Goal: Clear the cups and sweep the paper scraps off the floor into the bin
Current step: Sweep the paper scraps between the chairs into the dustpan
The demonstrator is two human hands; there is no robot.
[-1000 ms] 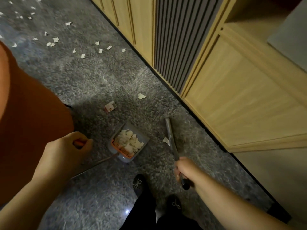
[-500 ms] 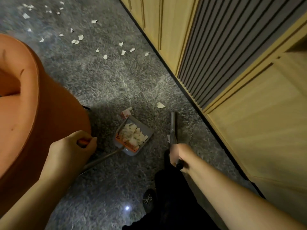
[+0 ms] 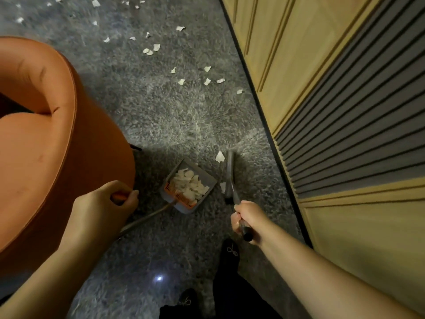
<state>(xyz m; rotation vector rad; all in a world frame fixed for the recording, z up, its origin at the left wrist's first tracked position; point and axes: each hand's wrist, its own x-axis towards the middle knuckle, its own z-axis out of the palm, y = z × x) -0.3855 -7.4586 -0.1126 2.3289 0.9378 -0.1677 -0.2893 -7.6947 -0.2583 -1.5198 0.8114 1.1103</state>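
Open floor [image 3: 161, 116] ahead between orange chair [image 3: 46, 146] left and wooden cabinets [image 3: 322, 88] right.

An orange armchair [image 3: 46, 139] stands left, wooden cabinets [image 3: 287, 54] right, possibly with a slatted panel [image 3: 356, 125].

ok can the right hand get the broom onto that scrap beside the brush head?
Probably yes. The right hand grips the broom, the scrap lies on bare carpet at the brush's far end, and nothing stands between them.
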